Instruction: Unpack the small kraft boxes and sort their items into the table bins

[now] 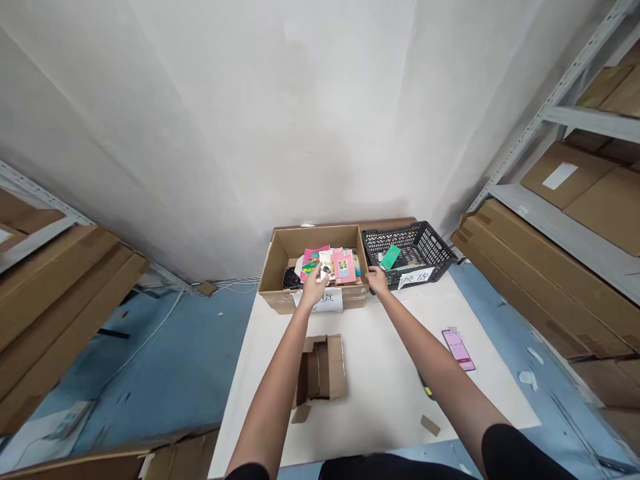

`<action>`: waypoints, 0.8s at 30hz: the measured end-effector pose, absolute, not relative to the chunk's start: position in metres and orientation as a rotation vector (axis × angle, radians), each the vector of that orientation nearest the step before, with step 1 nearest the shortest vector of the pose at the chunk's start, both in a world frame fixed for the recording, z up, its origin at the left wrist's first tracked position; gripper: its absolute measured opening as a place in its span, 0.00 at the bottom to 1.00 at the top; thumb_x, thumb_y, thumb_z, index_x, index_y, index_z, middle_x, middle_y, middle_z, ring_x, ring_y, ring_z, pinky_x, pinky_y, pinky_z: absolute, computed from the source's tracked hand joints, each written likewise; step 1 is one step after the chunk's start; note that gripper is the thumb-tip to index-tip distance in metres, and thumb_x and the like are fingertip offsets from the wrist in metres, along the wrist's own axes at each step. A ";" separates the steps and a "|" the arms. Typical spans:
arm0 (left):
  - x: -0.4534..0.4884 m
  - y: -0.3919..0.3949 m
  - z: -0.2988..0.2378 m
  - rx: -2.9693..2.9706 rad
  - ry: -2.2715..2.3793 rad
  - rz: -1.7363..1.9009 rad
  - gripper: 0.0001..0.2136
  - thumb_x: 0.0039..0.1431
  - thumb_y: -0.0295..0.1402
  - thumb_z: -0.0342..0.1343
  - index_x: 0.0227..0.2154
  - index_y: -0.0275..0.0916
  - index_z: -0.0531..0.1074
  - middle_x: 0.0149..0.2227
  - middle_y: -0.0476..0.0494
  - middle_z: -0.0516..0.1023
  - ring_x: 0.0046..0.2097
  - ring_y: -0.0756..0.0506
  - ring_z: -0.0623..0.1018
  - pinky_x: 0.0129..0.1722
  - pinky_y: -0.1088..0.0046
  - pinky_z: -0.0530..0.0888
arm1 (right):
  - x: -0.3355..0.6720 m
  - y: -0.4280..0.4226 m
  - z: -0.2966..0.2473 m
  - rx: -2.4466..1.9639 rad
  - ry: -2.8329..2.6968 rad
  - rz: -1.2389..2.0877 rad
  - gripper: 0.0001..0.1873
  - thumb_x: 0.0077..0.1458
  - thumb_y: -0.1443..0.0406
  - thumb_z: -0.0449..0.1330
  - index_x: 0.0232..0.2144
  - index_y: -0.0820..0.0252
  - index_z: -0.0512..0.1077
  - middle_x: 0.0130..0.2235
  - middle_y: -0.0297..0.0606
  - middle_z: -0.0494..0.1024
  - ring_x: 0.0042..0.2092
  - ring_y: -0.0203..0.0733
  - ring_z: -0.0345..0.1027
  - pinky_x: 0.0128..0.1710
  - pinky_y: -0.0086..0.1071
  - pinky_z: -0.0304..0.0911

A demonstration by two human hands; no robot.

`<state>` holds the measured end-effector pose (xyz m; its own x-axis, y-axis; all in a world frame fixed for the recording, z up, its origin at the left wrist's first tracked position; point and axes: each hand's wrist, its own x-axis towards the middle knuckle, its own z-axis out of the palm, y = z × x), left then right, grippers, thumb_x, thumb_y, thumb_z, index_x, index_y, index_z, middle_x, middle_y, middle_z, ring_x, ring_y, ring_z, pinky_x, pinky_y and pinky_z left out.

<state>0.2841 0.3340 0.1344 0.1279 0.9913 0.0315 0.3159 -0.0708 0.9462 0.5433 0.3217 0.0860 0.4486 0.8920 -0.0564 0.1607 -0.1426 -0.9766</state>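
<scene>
A large cardboard box (280,302) stands at the back of the white table, holding books and small packets. My left hand (314,288) reaches over its front wall, fingers closed on a small white picture packet (326,261). Beside that packet lie a pink booklet (344,264) and a magenta booklet (311,257). At the box's right front corner, against the black plastic crate (434,267), my right hand (378,280) has its fingers curled. Which rim it grips, or whether something small is in it, I cannot make out. A green packet (390,257) lies in the crate.
On the white table (380,400) are an open small carton (336,367), a phone with a pink screen (459,350) and a cardboard scrap (430,425). A dark device sits partly under my right forearm. Shelves with cartons (550,280) flank both sides; a wall rises behind.
</scene>
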 end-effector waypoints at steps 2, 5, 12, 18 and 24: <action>0.251 0.307 0.104 1.612 1.305 0.940 0.28 0.63 0.42 0.61 0.65 0.44 0.70 0.63 0.36 0.77 0.61 0.37 0.78 0.58 0.57 0.77 | 0.544 0.294 0.056 -1.571 -0.980 0.729 0.16 0.50 0.56 0.62 0.39 0.57 0.75 0.38 0.40 0.83 0.41 0.46 0.78 0.47 0.41 0.73; 0.193 0.242 0.048 1.646 1.396 0.822 0.22 0.66 0.44 0.54 0.59 0.42 0.76 0.56 0.38 0.82 0.57 0.38 0.81 0.55 0.57 0.80 | 0.530 0.229 0.015 -1.522 -1.023 0.682 0.16 0.57 0.55 0.59 0.41 0.59 0.76 0.43 0.45 0.83 0.44 0.48 0.78 0.44 0.40 0.74; 0.143 0.064 -0.044 1.784 1.659 0.447 0.17 0.63 0.36 0.54 0.52 0.43 0.80 0.67 0.40 0.72 0.69 0.36 0.70 0.68 0.51 0.70 | 0.438 0.083 -0.040 -1.554 -1.583 1.149 0.25 0.59 0.67 0.59 0.58 0.55 0.75 0.61 0.47 0.74 0.60 0.51 0.71 0.53 0.42 0.73; 0.175 0.019 -0.049 1.786 1.697 0.216 0.19 0.67 0.33 0.51 0.57 0.41 0.78 0.76 0.38 0.54 0.68 0.38 0.72 0.61 0.61 0.76 | 0.413 0.045 -0.063 -1.615 -2.169 1.409 0.50 0.53 0.72 0.67 0.74 0.48 0.57 0.76 0.50 0.51 0.73 0.64 0.51 0.68 0.52 0.56; 0.203 0.030 -0.032 1.923 1.741 -0.038 0.12 0.67 0.31 0.54 0.43 0.43 0.83 0.76 0.41 0.56 0.56 0.36 0.82 0.54 0.57 0.80 | 0.433 0.050 -0.058 -1.809 -2.239 1.121 0.43 0.56 0.66 0.70 0.72 0.49 0.62 0.75 0.54 0.51 0.75 0.66 0.45 0.69 0.53 0.51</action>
<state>0.2028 0.0296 -0.0323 0.1645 0.9145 -0.3696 0.9299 -0.0188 0.3674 0.4332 0.0500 -0.0581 -0.3130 0.8674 -0.3870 0.8294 0.0511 -0.5563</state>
